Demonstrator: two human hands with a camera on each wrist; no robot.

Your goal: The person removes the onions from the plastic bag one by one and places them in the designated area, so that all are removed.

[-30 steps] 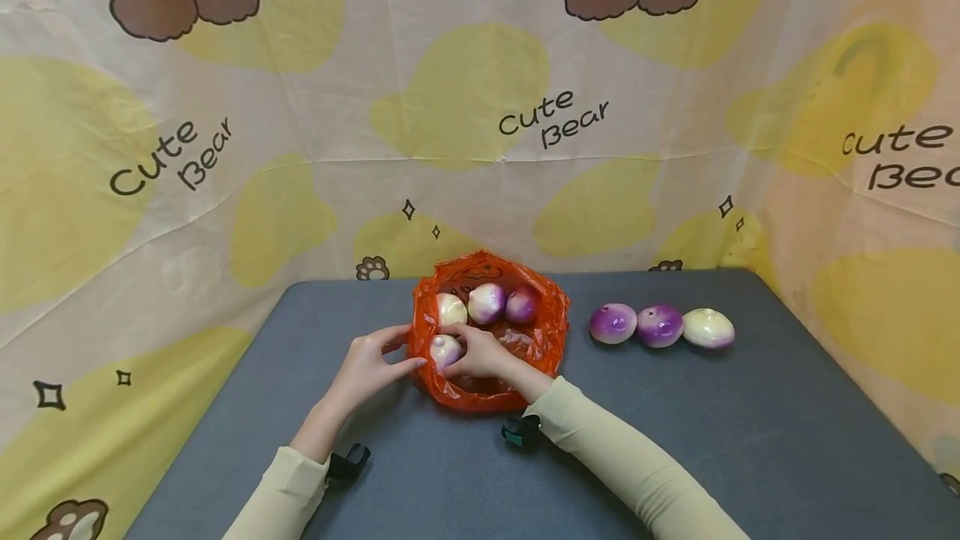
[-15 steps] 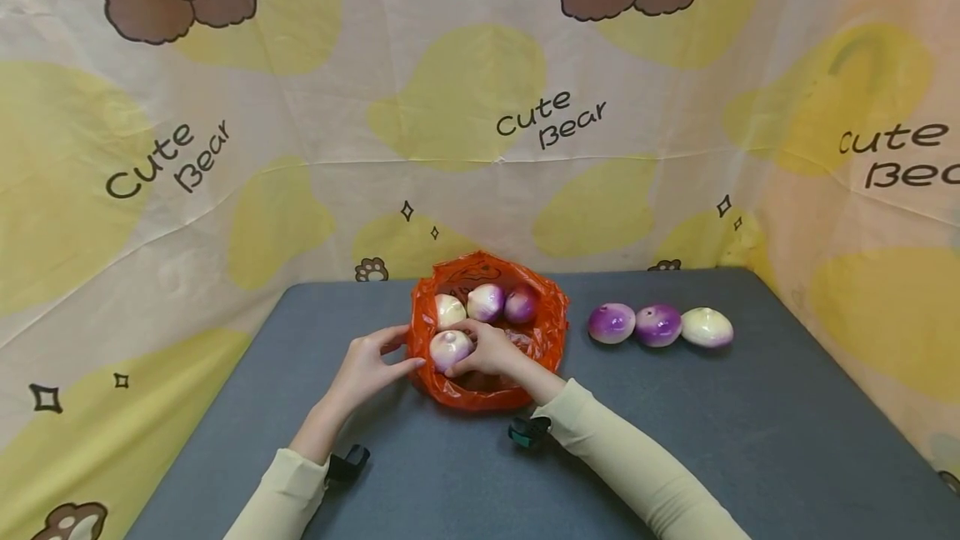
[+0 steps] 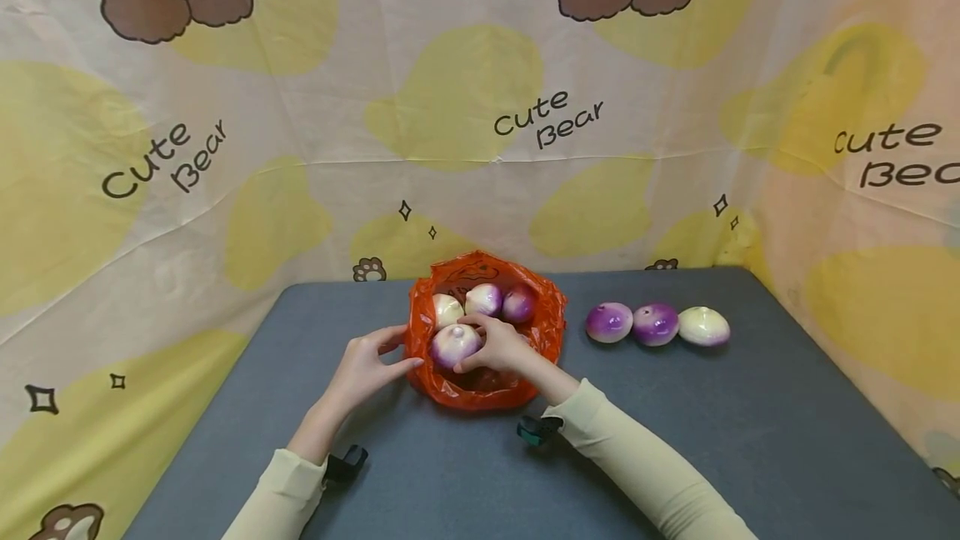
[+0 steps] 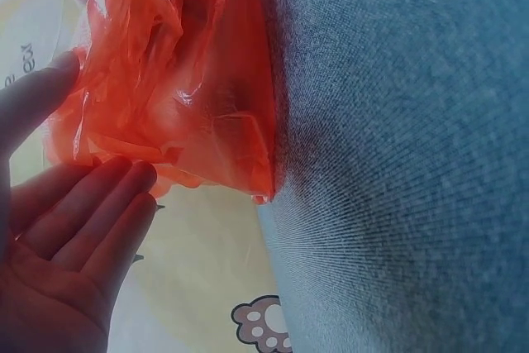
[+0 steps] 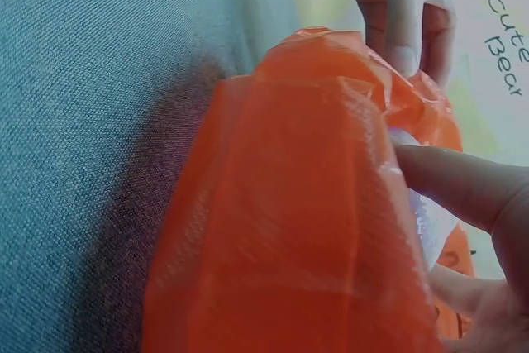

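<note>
A red plastic bag (image 3: 551, 332) stands with its mouth wide and rolled out, several onions inside. My right hand (image 3: 501, 350) reaches into it and grips a white-and-purple onion (image 3: 453, 347) between thumb and fingers. In the right wrist view, this onion (image 5: 430, 225) shows pale beyond the bag's rim. My left hand (image 3: 367, 369) rests at the bag's left side, fingers extended; in the left wrist view its fingertips (image 4: 140, 173) touch the red plastic. Behind the gripped onion lie a pale onion (image 3: 447, 309), a white-purple onion (image 3: 483, 299) and a purple onion (image 3: 519, 304).
To the bag's right, two purple onions (image 3: 609, 322) and a whitish onion (image 3: 704, 327) sit in a row on the grey table (image 3: 645, 432). A printed cloth (image 3: 465, 107) hangs right behind the table and along its sides.
My right hand has drawn a little to the right inside the bag with the onion, which shows more fully now. The left hand has stayed at the bag's side.
</note>
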